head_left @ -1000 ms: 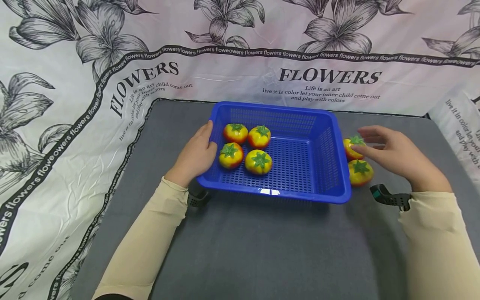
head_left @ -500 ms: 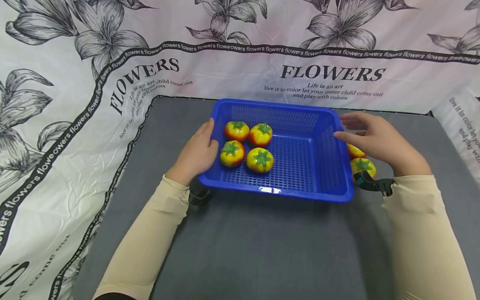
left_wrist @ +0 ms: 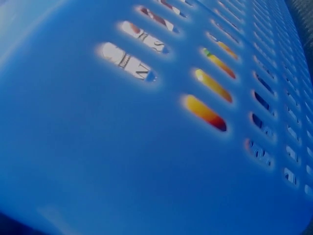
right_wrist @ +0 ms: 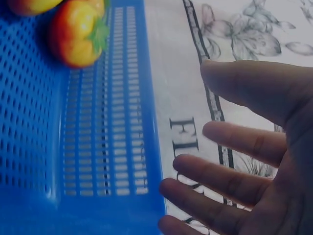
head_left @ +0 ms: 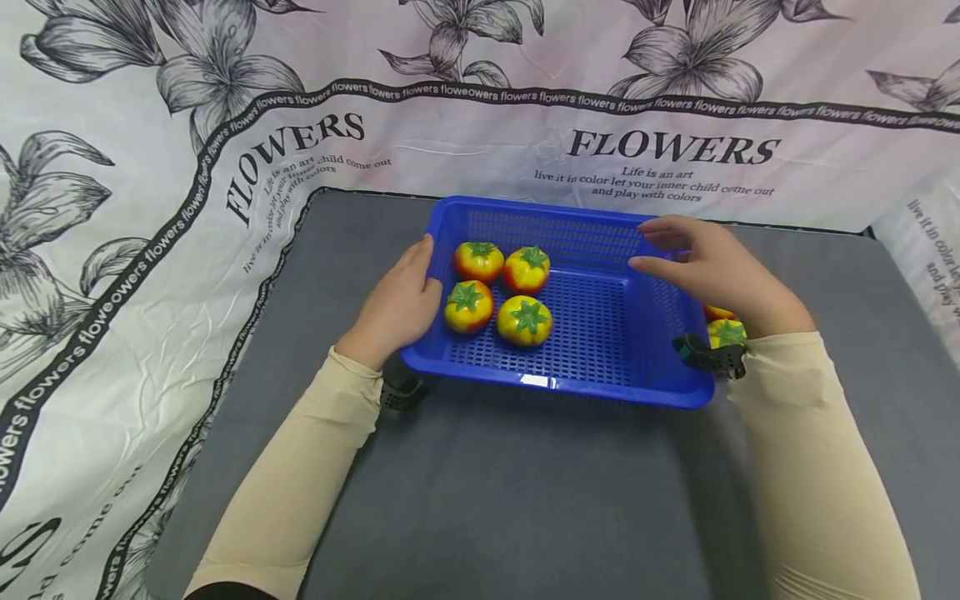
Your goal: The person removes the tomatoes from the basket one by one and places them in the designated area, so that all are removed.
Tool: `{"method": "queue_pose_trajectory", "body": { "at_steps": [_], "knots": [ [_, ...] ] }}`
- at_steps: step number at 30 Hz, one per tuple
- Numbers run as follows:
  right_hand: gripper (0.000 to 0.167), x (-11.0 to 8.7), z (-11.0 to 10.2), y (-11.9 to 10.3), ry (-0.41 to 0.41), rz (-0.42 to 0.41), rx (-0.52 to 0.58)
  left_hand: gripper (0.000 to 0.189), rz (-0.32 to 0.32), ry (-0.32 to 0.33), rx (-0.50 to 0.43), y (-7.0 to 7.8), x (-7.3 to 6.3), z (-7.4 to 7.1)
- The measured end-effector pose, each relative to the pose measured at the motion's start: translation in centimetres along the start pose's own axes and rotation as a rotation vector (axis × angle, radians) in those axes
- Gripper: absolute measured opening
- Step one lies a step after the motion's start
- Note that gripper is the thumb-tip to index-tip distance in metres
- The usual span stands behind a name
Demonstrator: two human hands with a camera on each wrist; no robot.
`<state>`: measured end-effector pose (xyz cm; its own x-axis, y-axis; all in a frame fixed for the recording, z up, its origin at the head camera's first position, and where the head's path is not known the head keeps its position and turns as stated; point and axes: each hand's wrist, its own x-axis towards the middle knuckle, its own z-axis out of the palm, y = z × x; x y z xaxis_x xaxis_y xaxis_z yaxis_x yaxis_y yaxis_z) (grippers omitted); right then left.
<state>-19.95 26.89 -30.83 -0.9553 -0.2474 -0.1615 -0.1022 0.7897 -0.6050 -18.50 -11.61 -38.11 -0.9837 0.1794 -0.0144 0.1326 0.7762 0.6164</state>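
Observation:
In the head view a blue plastic basket [head_left: 555, 386] stands on the dark grey tabletop. Inside its left part lie several yellow-and-red tomatoes with green star-shaped tops, among them a front tomato [head_left: 525, 322]. My left hand [head_left: 393, 308] holds the basket's left rim, thumb over the edge; the left wrist view shows only the slotted basket wall [left_wrist: 122, 147], close up. Over the right rim hovers my right hand [head_left: 712, 267], fingers apart and holding nothing. Two more tomatoes lie outside on the right, the nearer tomato [head_left: 726, 333] partly hidden by the right wrist.
A white flower-printed cloth [head_left: 480, 142] rises behind the basket and along the left side. Grey tabletop [head_left: 525, 492] stretches in front. Each wrist bears a black strap, such as the right strap [head_left: 708, 356].
My right hand has moved left, from above the outside tomatoes to over the basket's right rim, with nothing in it. The left hand stays at the left rim. The tomatoes have not moved.

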Motion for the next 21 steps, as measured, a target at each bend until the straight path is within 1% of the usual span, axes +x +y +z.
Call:
{"method": "queue_pose_trajectory", "body": {
  "at_steps": [4,7,13,21],
  "knots": [
    [0.069,0.6,0.7,-0.9,0.003,-0.051,0.028,0.067,-0.011,0.000,-0.002,0.0,-0.1,0.1],
    [0.068,1.0,1.1,-1.4,-0.008,-0.078,0.038,0.067,-0.009,0.003,-0.001,-0.1,-0.1,0.1],
    [0.065,1.7,1.6,-2.2,-0.040,-0.101,0.039,0.067,0.012,0.002,0.001,-0.2,0.0,0.1],
    [0.062,2.9,2.4,-3.3,-0.084,-0.144,0.016,0.067,0.004,-0.001,0.000,-0.1,0.0,0.0]
  ]
}}
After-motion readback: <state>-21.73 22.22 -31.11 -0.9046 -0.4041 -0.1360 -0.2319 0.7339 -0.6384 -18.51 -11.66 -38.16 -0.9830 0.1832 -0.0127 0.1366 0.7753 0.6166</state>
